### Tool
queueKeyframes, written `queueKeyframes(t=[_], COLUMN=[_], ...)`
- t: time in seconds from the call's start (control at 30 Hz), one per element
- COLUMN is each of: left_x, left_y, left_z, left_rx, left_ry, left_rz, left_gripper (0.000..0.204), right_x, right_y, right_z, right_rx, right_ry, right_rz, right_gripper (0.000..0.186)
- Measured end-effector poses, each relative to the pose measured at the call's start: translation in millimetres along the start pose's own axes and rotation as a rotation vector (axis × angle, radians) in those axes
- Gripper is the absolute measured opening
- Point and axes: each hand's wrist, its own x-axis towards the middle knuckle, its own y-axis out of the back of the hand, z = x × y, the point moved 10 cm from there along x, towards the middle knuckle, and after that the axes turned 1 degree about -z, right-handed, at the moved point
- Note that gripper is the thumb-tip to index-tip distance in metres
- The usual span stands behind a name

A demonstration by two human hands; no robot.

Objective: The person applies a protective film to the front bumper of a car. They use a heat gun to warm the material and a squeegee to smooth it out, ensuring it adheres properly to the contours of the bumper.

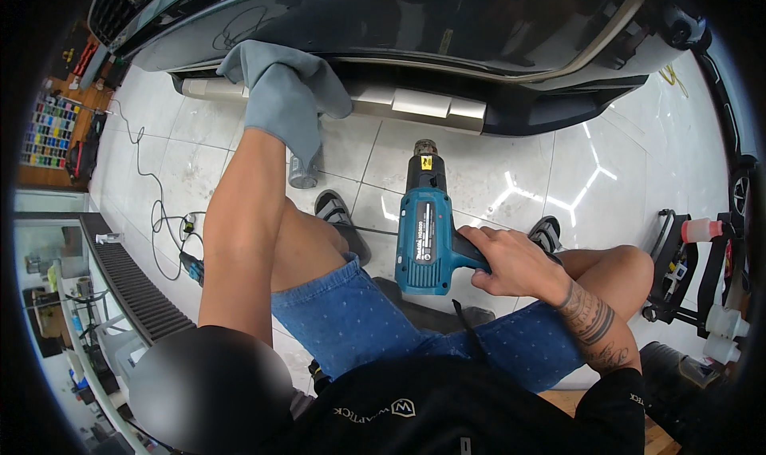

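Note:
A blue-green heat gun (423,243) is in my right hand (511,259), whose fingers wrap round its black handle. The nozzle points forward, toward the car's bumper, and stands apart from it. My left forearm (243,191) reaches forward to the bumper. A grey cloth (283,96) drapes over my left hand and hides the fingers and wrist. The cloth lies against the silver trim (419,104) along the bumper's lower edge. Above the trim is the glossy dark body (383,28) of the car. Just below the cloth, a clear bottle (303,172) stands on the floor.
A black cable (152,180) loops over the white tiled floor at the left, near a blue-and-black connector (191,267). A black rack (678,263) with plastic bottles stands at the right, beside another vehicle. My sandalled feet (339,215) rest on either side of the heat gun.

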Motion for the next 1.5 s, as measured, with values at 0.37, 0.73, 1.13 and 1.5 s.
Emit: queueKeyframes(t=[0.37, 0.73, 1.13, 1.5], left_x=[-6.1, -34.6, -59.2, -1.8], left_y=[-12.7, -104.6, -140.9, -6.1], left_z=[17.9, 86.3, 118.1, 73.3], left_rx=[-0.384, 0.612, 0.762, 0.364], left_ry=[0.149, -0.337, -0.484, -0.275], left_rz=[-0.059, -0.444, -0.502, 0.114], left_gripper=[0.017, 0.021, 0.025, 0.023], right_x=[-33.4, -54.2, -59.7, -50.7], right_y=[0.3, -10.2, -15.8, -4.0], right_z=[10.1, 21.8, 37.3, 19.0], right_rx=[0.048, 0.094, 0.094, -0.122], right_ry=[-0.057, -0.078, -0.129, 0.049], right_rz=[0.011, 0.057, 0.05, 0.115], right_gripper=[0.061, 0.062, 0.061, 0.065])
